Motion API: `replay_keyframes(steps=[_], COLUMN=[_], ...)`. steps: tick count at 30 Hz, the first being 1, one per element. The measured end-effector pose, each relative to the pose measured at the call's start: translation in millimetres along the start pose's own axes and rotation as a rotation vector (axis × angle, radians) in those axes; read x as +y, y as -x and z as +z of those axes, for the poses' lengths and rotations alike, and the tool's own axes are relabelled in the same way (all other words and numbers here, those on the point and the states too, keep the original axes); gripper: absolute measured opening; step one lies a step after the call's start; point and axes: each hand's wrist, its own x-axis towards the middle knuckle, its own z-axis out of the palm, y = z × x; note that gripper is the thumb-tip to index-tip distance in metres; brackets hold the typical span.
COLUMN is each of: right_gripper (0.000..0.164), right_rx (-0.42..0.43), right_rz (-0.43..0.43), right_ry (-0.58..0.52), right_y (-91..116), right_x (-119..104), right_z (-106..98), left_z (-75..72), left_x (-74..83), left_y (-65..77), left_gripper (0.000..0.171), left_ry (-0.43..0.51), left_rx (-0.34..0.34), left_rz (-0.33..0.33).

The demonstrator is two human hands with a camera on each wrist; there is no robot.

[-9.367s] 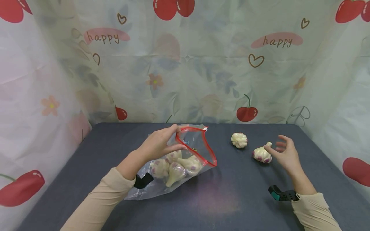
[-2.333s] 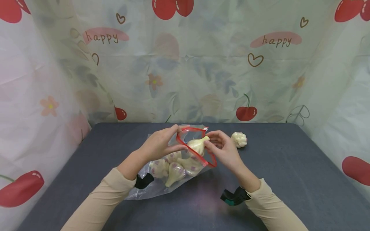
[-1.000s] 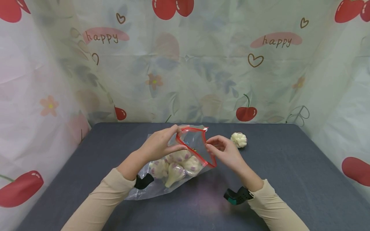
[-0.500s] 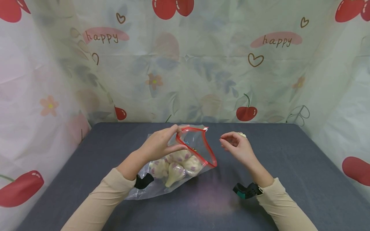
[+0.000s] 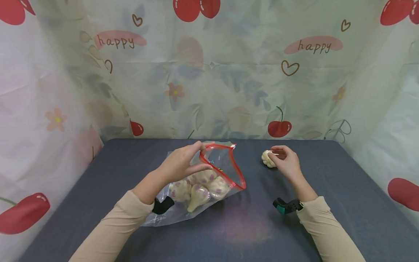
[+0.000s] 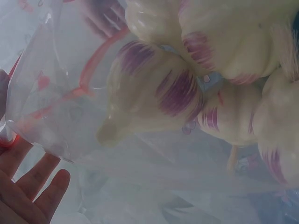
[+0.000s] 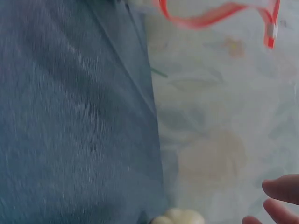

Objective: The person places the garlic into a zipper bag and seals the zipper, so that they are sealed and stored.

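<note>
My left hand [image 5: 183, 162] holds the mouth of a clear zip bag [image 5: 183, 214] by its red-edged rim, thumb and fingers on either side, so the opening faces right. Inside the bag lie several garlic bulbs [image 5: 199, 196], cream with purple streaks, also seen close up through the plastic in the left wrist view as a garlic bulb [image 6: 154, 84]. My right hand [image 5: 288, 162] is beside a lone garlic bulb [image 5: 267, 159] on the table, thumb and fingers spread around its right side. In the right wrist view the fingertips [image 7: 282, 189] stand apart from that bulb [image 7: 180, 217].
A dark blue-grey table [image 5: 248, 233] bears everything. Behind it hangs a printed curtain [image 5: 222, 91] with cherries and lettering, which continues along both sides. A black band with a small device [image 5: 288, 206] is on the right wrist.
Earlier, my right hand lowered a garlic bulb into the bag and let it go. Since then it has moved right to the last loose bulb. My left hand has stayed at the bag's mouth.
</note>
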Motion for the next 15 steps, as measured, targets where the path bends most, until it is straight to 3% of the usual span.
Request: replay_keyframes(steps=[5, 15], right_gripper=[0.047, 0.071], right_rx=[-0.013, -0.122], right_rz=[0.076, 0.165], right_ry=[-0.009, 0.061], right_y=[-7, -20], right_x=[7, 23], right_z=[-4, 0], left_z=[-0.3, -0.8], left_x=[0.0, 0.7], left_y=[0.1, -0.3], left_gripper=[0.037, 0.037], left_ry=[0.001, 0.007], left_rx=[-0.012, -0.021], left_rz=[-0.014, -0.020])
